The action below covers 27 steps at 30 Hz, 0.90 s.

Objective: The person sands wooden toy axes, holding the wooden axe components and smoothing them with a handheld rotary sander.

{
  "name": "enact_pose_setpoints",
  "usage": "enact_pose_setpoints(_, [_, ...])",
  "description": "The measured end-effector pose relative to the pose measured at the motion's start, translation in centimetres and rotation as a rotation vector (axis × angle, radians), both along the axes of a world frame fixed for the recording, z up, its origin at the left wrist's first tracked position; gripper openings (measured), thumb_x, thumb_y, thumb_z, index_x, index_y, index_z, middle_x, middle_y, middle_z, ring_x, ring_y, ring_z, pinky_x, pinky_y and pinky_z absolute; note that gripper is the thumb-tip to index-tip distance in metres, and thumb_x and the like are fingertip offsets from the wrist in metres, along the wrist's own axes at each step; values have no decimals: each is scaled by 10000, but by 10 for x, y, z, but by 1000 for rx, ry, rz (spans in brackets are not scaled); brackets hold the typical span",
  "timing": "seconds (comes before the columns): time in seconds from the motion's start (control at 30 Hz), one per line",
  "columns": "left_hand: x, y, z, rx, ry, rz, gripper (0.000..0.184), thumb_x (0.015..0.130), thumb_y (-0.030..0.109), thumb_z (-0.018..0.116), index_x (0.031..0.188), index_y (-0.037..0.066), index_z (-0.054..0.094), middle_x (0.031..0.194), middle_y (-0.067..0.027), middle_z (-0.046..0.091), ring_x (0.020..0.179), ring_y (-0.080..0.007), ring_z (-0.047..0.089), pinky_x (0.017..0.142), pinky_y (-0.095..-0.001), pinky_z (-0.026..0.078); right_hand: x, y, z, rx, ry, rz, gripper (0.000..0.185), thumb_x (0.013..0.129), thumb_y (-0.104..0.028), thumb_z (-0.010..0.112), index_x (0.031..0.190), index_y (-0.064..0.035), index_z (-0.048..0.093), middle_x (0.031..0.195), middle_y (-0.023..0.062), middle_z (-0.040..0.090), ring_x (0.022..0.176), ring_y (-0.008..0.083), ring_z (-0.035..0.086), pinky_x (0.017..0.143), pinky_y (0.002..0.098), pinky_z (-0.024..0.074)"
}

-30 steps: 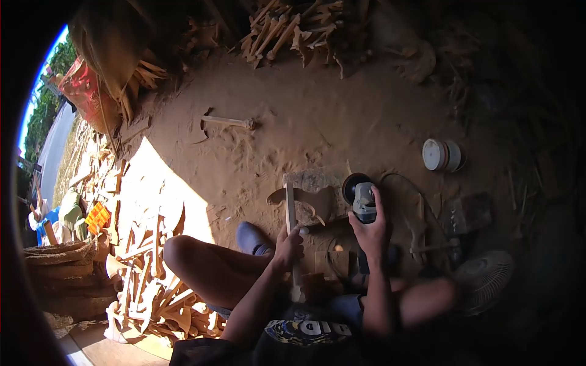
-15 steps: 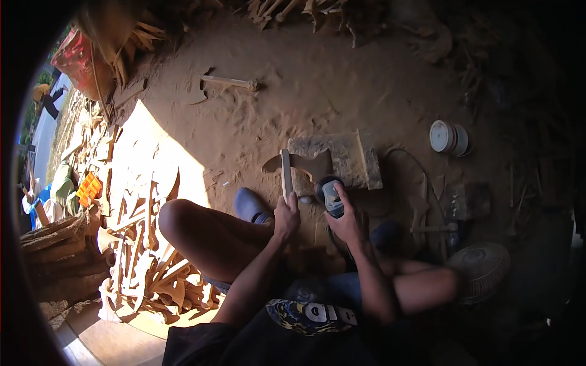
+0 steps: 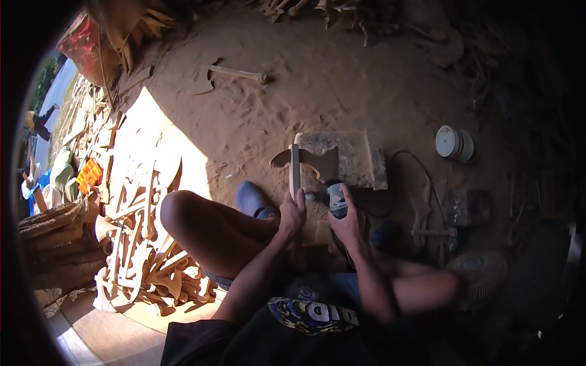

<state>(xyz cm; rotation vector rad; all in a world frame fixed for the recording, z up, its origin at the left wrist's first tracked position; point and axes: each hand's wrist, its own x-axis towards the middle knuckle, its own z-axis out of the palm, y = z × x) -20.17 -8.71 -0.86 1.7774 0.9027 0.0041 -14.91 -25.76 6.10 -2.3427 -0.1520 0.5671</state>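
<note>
Wood [image 3: 295, 172] in left hand [image 3: 293, 213], probable grinder [image 3: 337, 200] alongside

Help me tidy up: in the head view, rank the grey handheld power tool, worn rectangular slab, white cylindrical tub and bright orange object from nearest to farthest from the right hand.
1. Grey handheld power tool: held in the right hand.
2. Worn rectangular slab: just ahead, on the ground.
3. White cylindrical tub: ahead, to the right.
4. Bright orange object: far left.

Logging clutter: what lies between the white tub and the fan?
In the head view, a dark, box-shaped object lies between the white tub and the fan; too dim to identify.
</note>
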Motion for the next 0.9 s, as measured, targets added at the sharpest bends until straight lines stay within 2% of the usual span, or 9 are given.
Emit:
enact_pose_setpoints(0.13, [1, 0, 14, -39, 32, 20, 504, 1120, 439, 546, 1070, -62, 578, 860, -363, 697, 862, -553, 715, 728, -579, 544, -1, -6, 39, 54, 53, -53, 857, 828, -38, 783, 1613, -59, 440, 1437, 260, 648, 1343, 359, 646, 1119, 418, 500])
enact_pose_setpoints(0.2, [-1, -3, 7, -11, -8, 30, 532, 1119, 467, 536, 1097, -64, 573, 919, -388, 701, 951, -553, 721, 793, -585, 546, -5, -17, 20, 249, -43, -62, 870, 819, -10, 762, 1623, -56, 434, 1480, 229, 622, 1352, 289, 627, 1134, 403, 491])
enact_pose_setpoints(0.27, [-1, -3, -9, -86, -3, 47, 553, 1109, 507, 535, 1148, -45, 561, 1025, -409, 702, 1049, -566, 699, 892, -595, 546, -5, -23, 4, 380, -57, -80, 891, 816, 28, 745, 1639, -61, 415, 1564, 218, 551, 1420, 303, 569, 1187, 414, 447])
enact_pose_setpoints(0.47, [0, -9, -30, -13, 20, 47, 539, 1109, 502, 535, 1194, -30, 540, 991, -395, 703, 997, -577, 699, 841, -620, 547, -2, -21, -1, 288, -191, -24, 933, 820, 20, 755, 1667, -87, 381, 1654, 214, 472, 1540, 353, 457, 1266, 440, 359])
enact_pose_setpoints(0.7, [0, -14, -57, 41, 21, 47, 585, 1091, 546, 545, 1253, -16, 577, 1044, -359, 731, 1035, -546, 720, 881, -584, 574, -2, -10, 7, 300, -133, 3, 935, 827, 7, 766, 1670, -129, 386, 1648, 194, 488, 1537, 340, 467, 1258, 438, 372])
enact_pose_setpoints(0.77, [0, -11, -27, -8, 32, 73, 576, 1090, 526, 556, 1288, -14, 584, 1063, -368, 729, 1049, -546, 719, 891, -583, 573, 0, -13, 0, 286, -114, -5, 934, 828, 11, 772, 1668, -125, 387, 1645, 202, 490, 1533, 336, 472, 1255, 438, 377])
enact_pose_setpoints(0.8, [1, -12, -44, -5, 45, 67, 580, 1090, 520, 560, 1313, -15, 588, 1080, -377, 726, 1060, -550, 715, 903, -588, 567, 0, -7, 19, 236, -64, -17, 935, 829, 16, 777, 1667, -123, 387, 1636, 203, 501, 1529, 333, 477, 1249, 437, 385])
enact_pose_setpoints(0.83, [-1, -12, -33, 1, 8, 75, 535, 1095, 505, 555, 1235, -11, 565, 1067, -402, 702, 1057, -611, 672, 900, -636, 542, 0, -11, 11, 261, -85, -21, 929, 830, 15, 781, 1663, -134, 399, 1631, 202, 508, 1521, 332, 487, 1244, 432, 390])
enact_pose_setpoints(0.9, [-3, -6, -13, -12, 66, 37, 553, 1100, 514, 539, 1231, -22, 580, 1041, -404, 704, 1053, -602, 677, 908, -630, 539, 1, -16, 4, 243, -128, -28, 916, 837, -47, 802, 1657, -183, 417, 1575, 208, 562, 1450, 358, 551, 1186, 441, 442])
